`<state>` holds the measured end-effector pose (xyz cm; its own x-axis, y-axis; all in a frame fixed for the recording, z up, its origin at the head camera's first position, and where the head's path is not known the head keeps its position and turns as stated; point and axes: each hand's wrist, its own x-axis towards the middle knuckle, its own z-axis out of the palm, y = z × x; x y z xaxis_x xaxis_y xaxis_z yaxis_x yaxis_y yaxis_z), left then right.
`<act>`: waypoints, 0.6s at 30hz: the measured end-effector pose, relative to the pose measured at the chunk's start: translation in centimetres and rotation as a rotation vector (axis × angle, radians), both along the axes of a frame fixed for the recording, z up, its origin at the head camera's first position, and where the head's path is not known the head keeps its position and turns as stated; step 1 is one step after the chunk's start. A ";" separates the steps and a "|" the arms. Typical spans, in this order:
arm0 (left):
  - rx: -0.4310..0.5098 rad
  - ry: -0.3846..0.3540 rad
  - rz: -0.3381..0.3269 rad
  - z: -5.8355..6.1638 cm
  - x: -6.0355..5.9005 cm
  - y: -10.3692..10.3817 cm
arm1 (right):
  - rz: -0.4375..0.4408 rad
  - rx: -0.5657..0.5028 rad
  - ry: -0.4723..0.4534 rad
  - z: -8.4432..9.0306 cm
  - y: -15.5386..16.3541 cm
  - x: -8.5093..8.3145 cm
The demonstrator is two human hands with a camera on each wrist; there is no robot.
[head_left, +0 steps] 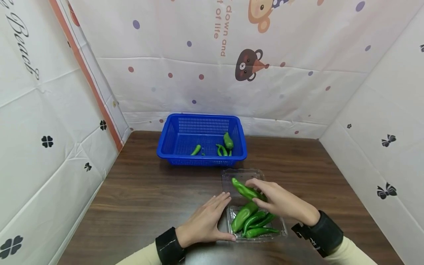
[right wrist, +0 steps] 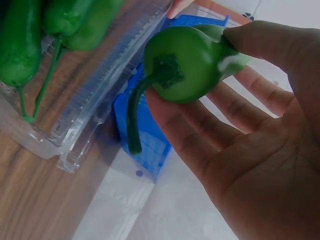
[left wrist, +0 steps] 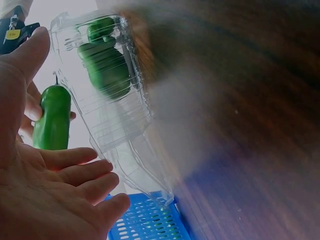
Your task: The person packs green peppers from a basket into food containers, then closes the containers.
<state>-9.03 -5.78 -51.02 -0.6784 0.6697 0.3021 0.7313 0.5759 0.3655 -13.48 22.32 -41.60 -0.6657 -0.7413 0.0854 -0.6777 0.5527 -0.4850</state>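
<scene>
Between thumb and fingers, my right hand (head_left: 279, 198) grips a long green pepper (head_left: 244, 189) above a clear plastic box (head_left: 281, 232). In the right wrist view the stem end of that pepper (right wrist: 187, 65) faces the camera. Several more green peppers (head_left: 243, 217) lie in the box, and its hinged lid (head_left: 228, 176) is folded back away from me. My left hand (head_left: 207, 221) is at the box's left side, fingers straight and thumb stretched along the near left corner. The left wrist view shows that palm (left wrist: 50, 195) holding nothing.
A blue plastic basket (head_left: 202, 161) stands at the back of the brown wooden table (head_left: 139, 206), just beyond the box lid. Several green peppers (head_left: 228, 141) lie inside it. Printed white sheets (head_left: 185, 84) hang behind the table and along both sides.
</scene>
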 end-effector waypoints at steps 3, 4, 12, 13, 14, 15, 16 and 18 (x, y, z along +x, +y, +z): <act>0.004 -0.009 -0.003 -0.1 0.0 0.0 | 0.001 0.000 -0.014 -0.3 0.1 0.0; 0.004 -0.009 -0.003 -0.2 0.0 0.0 | 0.001 0.000 -0.017 -0.4 0.1 0.0; 0.003 -0.034 0.006 -0.1 0.0 0.0 | -0.015 0.016 -0.101 -0.9 0.2 0.1; 0.000 -0.033 0.008 -0.1 0.0 0.0 | -0.016 0.017 -0.106 -0.9 0.2 0.1; -0.002 -0.032 0.011 -0.1 0.0 0.0 | -0.019 0.016 -0.110 -0.9 0.2 0.1; -0.005 -0.032 0.014 -0.2 0.0 0.0 | -0.020 0.014 -0.108 -1.0 0.2 0.0; -0.006 -0.032 0.016 -0.1 0.0 0.0 | -0.021 0.011 -0.107 -1.0 0.1 0.0; -0.006 -0.035 0.017 -0.1 0.0 -0.1 | -0.021 0.005 -0.113 -1.1 0.1 -0.1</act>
<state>-9.01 -5.86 -51.15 -0.6996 0.6597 0.2745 0.7084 0.5901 0.3872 -13.54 22.40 -42.71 -0.6862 -0.7274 0.0054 -0.6074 0.5688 -0.5545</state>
